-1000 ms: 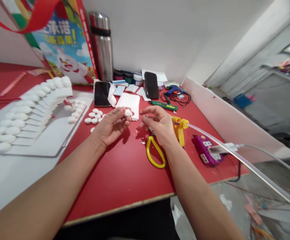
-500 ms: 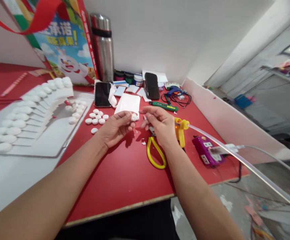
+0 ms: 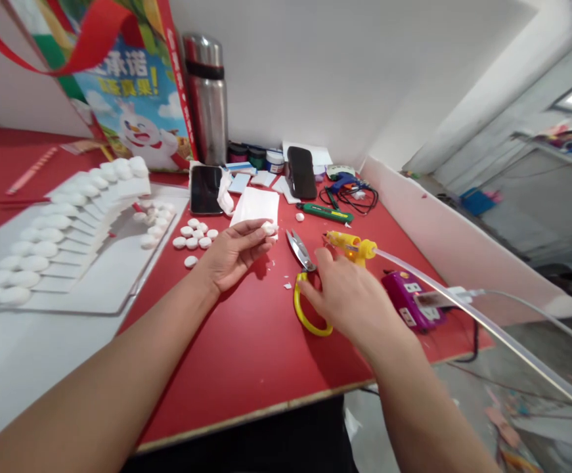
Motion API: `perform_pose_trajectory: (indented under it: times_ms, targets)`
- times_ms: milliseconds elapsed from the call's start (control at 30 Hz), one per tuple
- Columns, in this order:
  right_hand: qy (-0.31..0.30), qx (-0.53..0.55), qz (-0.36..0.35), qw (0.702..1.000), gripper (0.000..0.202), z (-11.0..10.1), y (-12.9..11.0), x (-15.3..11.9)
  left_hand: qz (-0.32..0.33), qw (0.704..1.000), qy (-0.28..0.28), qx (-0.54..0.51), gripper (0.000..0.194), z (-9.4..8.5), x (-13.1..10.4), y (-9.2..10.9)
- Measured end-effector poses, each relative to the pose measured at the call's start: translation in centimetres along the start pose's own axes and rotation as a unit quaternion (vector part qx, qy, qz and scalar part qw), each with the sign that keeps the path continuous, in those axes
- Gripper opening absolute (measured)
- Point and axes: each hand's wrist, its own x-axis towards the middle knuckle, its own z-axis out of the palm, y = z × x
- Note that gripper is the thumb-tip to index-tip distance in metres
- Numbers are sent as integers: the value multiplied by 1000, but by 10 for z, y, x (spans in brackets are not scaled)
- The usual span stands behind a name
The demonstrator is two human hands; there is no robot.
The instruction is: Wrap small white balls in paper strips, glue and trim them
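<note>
My left hand (image 3: 243, 253) pinches a small white padded piece (image 3: 268, 228) between thumb and fingertips, above the front end of a white sheet (image 3: 256, 205). My right hand (image 3: 347, 289) hovers over the yellow handle of the scissors (image 3: 301, 249), its thumb and index finger apart and nothing visible in it. Just beyond its fingers lies a yellow hot glue gun (image 3: 347, 243) with a long clear glue stick in its back. To the left of my left hand sits a group of white oval pads (image 3: 192, 242). One small white pad (image 3: 299, 217) lies alone behind the scissors.
Rows of white pads on cards (image 3: 44, 249) lie on a white board at left. Behind stand a steel flask (image 3: 207, 98) and a printed bag (image 3: 132, 98). Two phones, a green pen-like tool (image 3: 328, 212) and a purple power socket (image 3: 411, 299) surround the work area.
My right hand has moved away from my left hand, right and toward me, over the scissors. The left hand keeps the white piece. A small white pad now shows behind the scissors.
</note>
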Motion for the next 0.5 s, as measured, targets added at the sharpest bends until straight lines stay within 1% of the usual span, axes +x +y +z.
perform_pose_trajectory:
  times_ms: [33, 100, 167, 233, 300, 367, 433, 467, 500]
  targets:
    - [-16, -18, 6, 1000, 33, 4, 1, -5, 1, 1000, -1, -2, 18, 0, 0, 0]
    - [-17, -35, -1, 999, 34, 14, 2, -10, 4, 1000, -8, -7, 19, -1, -1, -1]
    - [-15, -35, 3, 999, 41, 21, 2, -10, 4, 1000, -16, -10, 21, 0, -2, -1]
    - [-31, -15, 23, 999, 43, 23, 2, -8, 3, 1000, -22, -15, 21, 2, -3, -1]
    - [-49, 18, 42, 998, 36, 22, 5, -5, 1, 1000, -24, -20, 19, 2, -4, -1]
    - [-52, 58, 45, 996, 31, 22, 13, -4, 0, 999, -25, -25, 17, 3, -5, -1]
    - [-28, 119, 27, 992, 31, 27, 24, -5, 0, 999, -27, -27, 15, 2, -4, -2]
    - [-3, 166, 10, 986, 32, 30, 30, -6, -1, 999, -29, -26, 14, 1, -3, -3]
    - [39, 222, -18, 974, 35, 34, 35, -6, -3, 999, -29, -23, 13, 1, -3, -3]
